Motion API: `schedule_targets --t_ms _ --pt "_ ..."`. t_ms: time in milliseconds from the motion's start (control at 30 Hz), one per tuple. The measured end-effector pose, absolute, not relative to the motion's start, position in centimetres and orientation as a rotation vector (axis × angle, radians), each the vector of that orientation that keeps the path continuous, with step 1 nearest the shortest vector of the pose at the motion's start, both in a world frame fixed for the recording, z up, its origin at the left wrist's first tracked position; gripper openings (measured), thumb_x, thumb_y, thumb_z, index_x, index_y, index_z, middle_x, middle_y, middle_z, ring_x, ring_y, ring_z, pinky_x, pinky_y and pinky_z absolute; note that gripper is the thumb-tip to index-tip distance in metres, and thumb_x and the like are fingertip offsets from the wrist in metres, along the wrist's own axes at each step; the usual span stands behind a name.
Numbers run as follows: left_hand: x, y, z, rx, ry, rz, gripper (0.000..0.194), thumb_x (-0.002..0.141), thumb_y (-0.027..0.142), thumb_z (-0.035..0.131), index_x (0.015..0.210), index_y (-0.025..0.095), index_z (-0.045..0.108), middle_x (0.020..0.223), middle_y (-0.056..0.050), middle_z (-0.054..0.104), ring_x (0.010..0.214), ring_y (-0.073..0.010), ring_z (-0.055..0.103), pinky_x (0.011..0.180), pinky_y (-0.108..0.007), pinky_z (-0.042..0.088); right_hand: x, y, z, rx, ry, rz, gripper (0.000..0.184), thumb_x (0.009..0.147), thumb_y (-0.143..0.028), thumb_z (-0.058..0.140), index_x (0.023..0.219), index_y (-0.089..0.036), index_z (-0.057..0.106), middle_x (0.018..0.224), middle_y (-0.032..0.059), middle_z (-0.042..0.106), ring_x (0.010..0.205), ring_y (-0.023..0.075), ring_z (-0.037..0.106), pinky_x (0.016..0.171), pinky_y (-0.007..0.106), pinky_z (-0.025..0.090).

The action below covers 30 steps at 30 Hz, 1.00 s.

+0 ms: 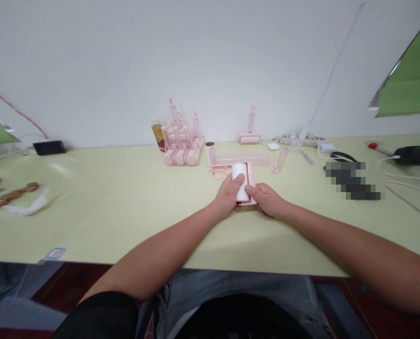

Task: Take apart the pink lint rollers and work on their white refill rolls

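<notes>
In front of me, above the table, my left hand [226, 197] is closed round a white lint roll [240, 170], its thumb lying on the paper surface. My right hand [269, 200] grips the pink lint roller case [251, 175] from the right. The roll sits at or partly inside the case; my fingers hide how far it is seated. Just beyond are a pink frame part [226, 168], a small pink handle [212, 155], a long translucent pink strip [243, 160] and another loose handle [281, 160].
Several pink lint rollers [183, 153] stand grouped near the wall beside a yellow carton [158, 136]. One more lint roller [250, 138] stands farther right. Cables, a power strip [303, 140] and a blurred dark object [353, 181] lie right. A black phone [49, 147] rests left.
</notes>
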<state>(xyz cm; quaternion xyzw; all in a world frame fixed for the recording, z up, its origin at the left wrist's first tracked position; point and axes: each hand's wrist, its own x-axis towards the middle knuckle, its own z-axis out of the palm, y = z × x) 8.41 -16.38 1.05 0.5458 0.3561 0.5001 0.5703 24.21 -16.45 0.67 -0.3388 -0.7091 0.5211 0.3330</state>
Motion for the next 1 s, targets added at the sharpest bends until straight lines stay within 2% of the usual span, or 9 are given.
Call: schedule_targets --t_ms 300,567,800,1000 --pt "8.5 -16.23 1.06 1.266 0.825 1.191 0.05 0.083 0.064 0.062 0.094 0.017 0.048 0.06 0.005 0.051 0.045 -0.0077 0.047 0.043 -0.02 0.037 24.29 -16.02 -0.16 -0.892 -1.8 1.363 0.062 0.089 -0.071 0.047 0.061 -0.017 0.058 0.037 -0.0033 0.042 0.04 0.0107 0.042 0.041 0.021 0.032" --pt "8.6 -16.33 1.22 1.267 0.84 1.215 0.05 0.081 0.063 0.063 0.094 0.017 0.05 0.063 0.004 0.051 0.049 -0.0077 0.047 0.045 -0.02 0.037 24.22 -16.13 0.02 -0.937 -1.826 1.316 0.063 0.087 -0.073 0.047 0.057 -0.018 0.053 0.036 -0.0025 0.041 0.042 0.0123 0.045 0.043 0.021 0.034" --pt "8.59 -16.28 1.3 1.27 0.835 1.205 0.051 0.08 0.063 0.065 0.094 0.016 0.051 0.065 0.004 0.052 0.051 -0.0078 0.046 0.048 -0.02 0.037 24.33 -16.26 0.21 -0.967 -1.837 1.314 0.062 0.088 -0.072 0.047 0.06 -0.017 0.054 0.036 -0.0037 0.042 0.036 0.0096 0.035 0.039 0.022 0.027" --pt "8.49 -16.26 1.34 1.281 0.839 1.202 0.051 0.079 0.062 0.066 0.094 0.016 0.051 0.068 0.003 0.051 0.054 -0.0081 0.047 0.048 -0.02 0.038 24.42 -16.25 0.17 -0.982 -1.843 1.313 0.061 0.088 -0.072 0.047 0.06 -0.017 0.054 0.036 -0.0038 0.042 0.035 0.0088 0.034 0.037 0.022 0.024"
